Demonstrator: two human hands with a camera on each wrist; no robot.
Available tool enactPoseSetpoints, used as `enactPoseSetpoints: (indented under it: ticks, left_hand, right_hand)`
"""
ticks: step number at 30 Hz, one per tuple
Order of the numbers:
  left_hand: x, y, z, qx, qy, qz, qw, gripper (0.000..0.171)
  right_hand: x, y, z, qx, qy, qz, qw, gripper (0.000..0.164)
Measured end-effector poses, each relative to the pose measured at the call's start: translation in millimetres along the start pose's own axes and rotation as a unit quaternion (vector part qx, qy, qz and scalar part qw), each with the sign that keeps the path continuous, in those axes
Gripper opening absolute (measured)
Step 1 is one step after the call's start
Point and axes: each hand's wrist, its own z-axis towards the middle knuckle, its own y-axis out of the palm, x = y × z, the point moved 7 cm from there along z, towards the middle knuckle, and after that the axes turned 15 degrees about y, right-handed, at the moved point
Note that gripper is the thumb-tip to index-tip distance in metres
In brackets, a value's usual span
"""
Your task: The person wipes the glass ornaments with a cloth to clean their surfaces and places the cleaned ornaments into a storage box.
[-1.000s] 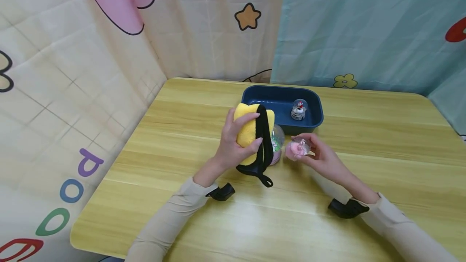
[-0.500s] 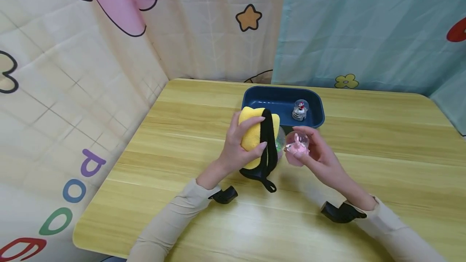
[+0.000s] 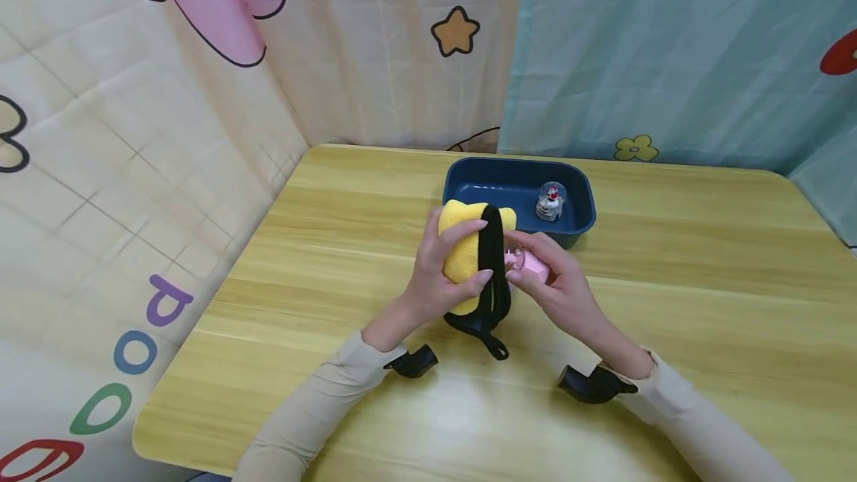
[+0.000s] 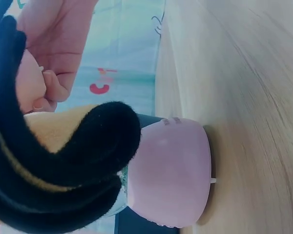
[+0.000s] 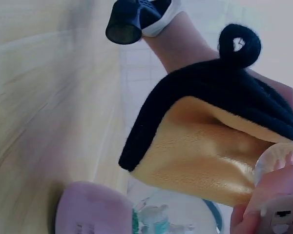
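My left hand [image 3: 428, 270] grips a folded yellow towel [image 3: 462, 262] with black trim and a hanging loop, held up over the table. From the other side, my right hand [image 3: 562, 281] pinches a small snow globe [image 3: 532, 266] by its pink base, tipped sideways. Its clear dome [image 5: 268, 158] sits in the fold of the towel in the right wrist view. Below the towel, a larger snow globe [image 4: 168, 175] with a lilac base and green glitter stands upright on the table. The towel hides most of it from the head view.
Behind the hands stands a dark blue bin [image 3: 582, 229]. A snow globe [image 3: 550, 203] with a red-and-white figure is in its right half. The wooden table [image 3: 703, 244] reaches back to printed curtains [image 3: 402, 80], which also hang along the left side.
My right hand has moved left, tipping the pink snow globe from upright onto its side, dome to the towel. My left hand and the towel have shifted slightly right and toward me.
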Motion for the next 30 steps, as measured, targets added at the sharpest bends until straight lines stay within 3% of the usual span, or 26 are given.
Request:
enactPoseSetpoints:
  ticks: [7, 10, 15, 19, 26, 30]
  left_hand:
    - [0.1, 2.7, 0.1, -0.014, 0.0, 0.0, 0.9999, 0.05]
    - [0.9, 4.8, -1.5, -0.02, 0.0, -0.003, 0.9998, 0.051]
    - [3.1, 6.0, -4.6, -0.016, 0.004, -0.007, 0.9998, 0.051]
    - [4.3, 5.8, -7.1, -0.003, 0.015, -0.007, 0.9999, 0.049]
    - [7.6, 3.7, -7.2, 0.029, 0.037, -0.002, 0.9989, 0.043]
    - [10.3, 3.1, -6.2, 0.042, 0.062, 0.01, 0.9971, 0.04]
  right_hand:
    - [-7.1, 5.6, -3.3, -0.084, 0.056, 0.014, 0.995, 0.045]
    - [-10.5, 5.2, -5.6, -0.103, 0.04, 0.038, 0.993, 0.048]
    - [-8.1, 0.4, -3.4, -0.07, 0.017, 0.121, 0.99, 0.055]
    - [-1.4, 1.0, -4.6, -0.037, 0.024, 0.173, 0.984, 0.043]
    - [-0.1, 4.4, -10.4, -0.009, 0.005, 0.176, 0.984, 0.037]
    - [-6.1, 3.3, -13.5, -0.002, -0.048, 0.175, 0.983, 0.039]
